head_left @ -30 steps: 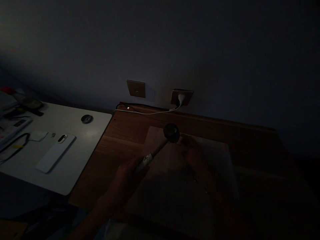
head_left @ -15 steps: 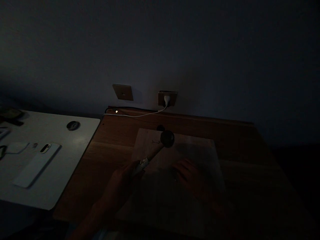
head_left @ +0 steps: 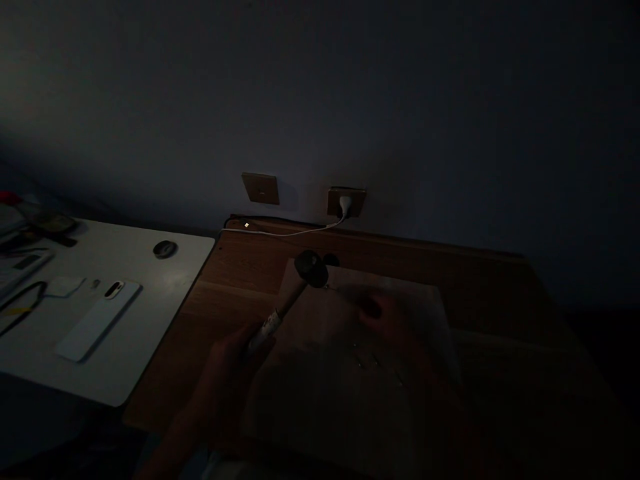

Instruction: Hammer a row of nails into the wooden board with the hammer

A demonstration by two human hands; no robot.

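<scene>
Here you are in low light, your left hand point(head_left: 237, 357) at lower centre-left wrapped right round the hammer point(head_left: 291, 301), no gap showing between fingers and grip. You have it by the pale-wrapped end of the handle, which likely gives you the swing and leaves the dark head point(head_left: 311, 268) free, tilted up toward the middle of the frame over the far left part of the pale board point(head_left: 320, 327).

Over to your right hand point(head_left: 386, 317), right of centre above the board: the fingers look bent inward, partly curled, but it's too dim to tell how far apart they are or whether anything sits between them. It's apart from the hammer head, which seems a sensible place for bare fingers.

Just below that head, a tiny glint point(head_left: 327, 287) shows at the board's far part; you can't make out what it is. Nearer you, below centre, small metal pieces point(head_left: 377, 361) lie scattered on the board, perhaps laid there to be within reach of your right hand. The board lies flat on the wooden table point(head_left: 240, 267), probably sparing its top. Off to the left, the phone point(head_left: 100, 323) and dark ring point(head_left: 165, 249) sit on the white table point(head_left: 173, 287), well apart from the hammer.
</scene>
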